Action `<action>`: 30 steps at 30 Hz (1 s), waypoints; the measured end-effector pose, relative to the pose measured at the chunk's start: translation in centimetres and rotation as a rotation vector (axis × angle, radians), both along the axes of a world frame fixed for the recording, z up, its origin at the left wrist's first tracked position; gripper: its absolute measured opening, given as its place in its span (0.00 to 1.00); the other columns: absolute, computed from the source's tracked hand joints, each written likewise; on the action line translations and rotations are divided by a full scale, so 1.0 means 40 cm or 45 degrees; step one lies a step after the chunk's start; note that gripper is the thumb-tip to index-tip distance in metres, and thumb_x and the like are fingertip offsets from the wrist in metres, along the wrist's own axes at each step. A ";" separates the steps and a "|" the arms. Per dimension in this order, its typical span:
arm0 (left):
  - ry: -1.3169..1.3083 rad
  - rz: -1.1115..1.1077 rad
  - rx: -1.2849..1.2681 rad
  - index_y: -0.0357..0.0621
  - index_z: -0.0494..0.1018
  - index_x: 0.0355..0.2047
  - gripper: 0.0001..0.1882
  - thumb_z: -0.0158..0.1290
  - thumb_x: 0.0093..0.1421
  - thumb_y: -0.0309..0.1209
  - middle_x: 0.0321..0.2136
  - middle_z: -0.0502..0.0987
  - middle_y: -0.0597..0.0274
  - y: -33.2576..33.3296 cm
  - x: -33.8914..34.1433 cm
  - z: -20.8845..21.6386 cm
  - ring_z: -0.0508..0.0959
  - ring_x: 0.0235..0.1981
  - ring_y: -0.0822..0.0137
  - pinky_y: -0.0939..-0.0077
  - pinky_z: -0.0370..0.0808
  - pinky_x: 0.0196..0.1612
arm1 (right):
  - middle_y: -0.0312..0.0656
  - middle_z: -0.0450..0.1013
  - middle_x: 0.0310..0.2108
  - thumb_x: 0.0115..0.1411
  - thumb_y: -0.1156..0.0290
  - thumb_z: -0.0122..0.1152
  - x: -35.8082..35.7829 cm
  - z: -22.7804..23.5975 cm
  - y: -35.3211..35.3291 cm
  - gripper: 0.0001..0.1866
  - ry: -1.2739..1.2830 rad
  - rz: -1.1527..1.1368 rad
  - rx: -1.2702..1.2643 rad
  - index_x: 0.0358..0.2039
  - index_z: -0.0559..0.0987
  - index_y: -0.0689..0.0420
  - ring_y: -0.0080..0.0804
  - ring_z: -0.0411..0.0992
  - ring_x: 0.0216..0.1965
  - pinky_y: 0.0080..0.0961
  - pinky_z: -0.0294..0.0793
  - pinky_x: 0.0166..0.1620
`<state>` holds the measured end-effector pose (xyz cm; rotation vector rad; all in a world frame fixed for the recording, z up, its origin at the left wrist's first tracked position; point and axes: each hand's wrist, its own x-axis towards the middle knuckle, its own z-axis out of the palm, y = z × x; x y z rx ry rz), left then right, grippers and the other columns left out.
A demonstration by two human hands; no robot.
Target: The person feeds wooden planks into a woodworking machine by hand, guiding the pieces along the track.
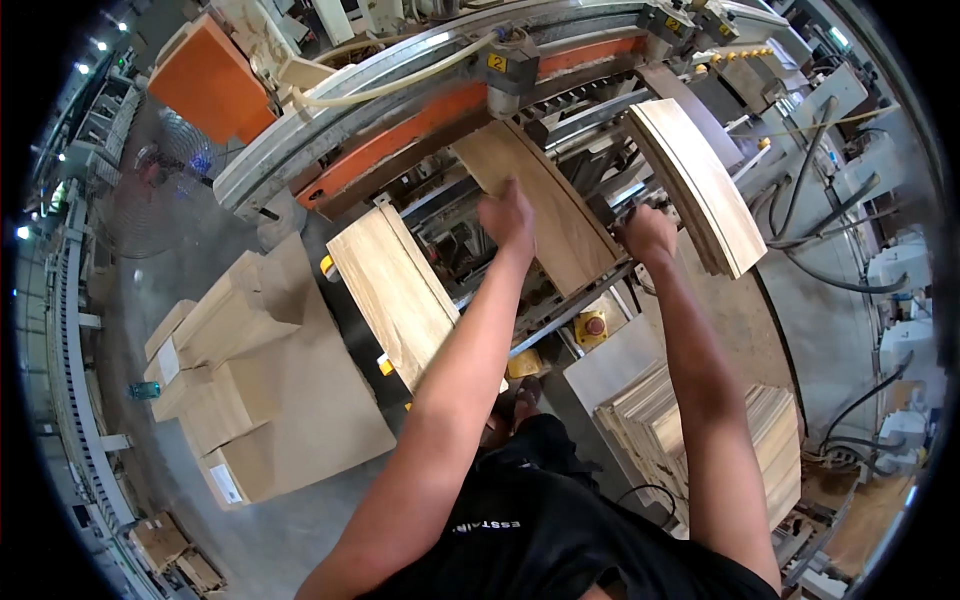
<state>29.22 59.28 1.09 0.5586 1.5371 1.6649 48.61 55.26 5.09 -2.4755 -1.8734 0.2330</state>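
A brown wooden board (pixel 556 217) lies across the machine in front of me. My left hand (pixel 508 217) is closed at the board's left edge, its thumb over the top face and the other fingers mostly hidden. Beyond the board's right side, my right hand (pixel 649 236) is curled closed beside dark machine parts; what lies inside its fingers is hidden. Just past that hand rests a stack of pale boards (pixel 694 175). To the left of my left forearm, more light-coloured boards (pixel 392 285) sit in a second stack on the machine.
An orange guard rail (pixel 400 140) and a hose (pixel 405 87) run along the far side. Flattened cardboard (pixel 300 400) lies on the left floor near a fan (pixel 160 190). A yellow box with a red button (pixel 592 327) and piled boards (pixel 650 425) are at the near right.
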 end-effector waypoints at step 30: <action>2.077 -0.778 0.113 0.41 0.54 0.62 0.36 0.48 0.50 0.21 0.59 0.53 0.40 -0.133 -0.150 0.074 0.52 0.64 0.41 0.39 0.55 0.60 | 0.53 0.76 0.39 0.49 0.55 0.64 -0.009 0.050 -0.015 0.21 0.170 -0.045 -0.019 0.36 0.80 0.60 0.48 0.74 0.44 0.38 0.73 0.48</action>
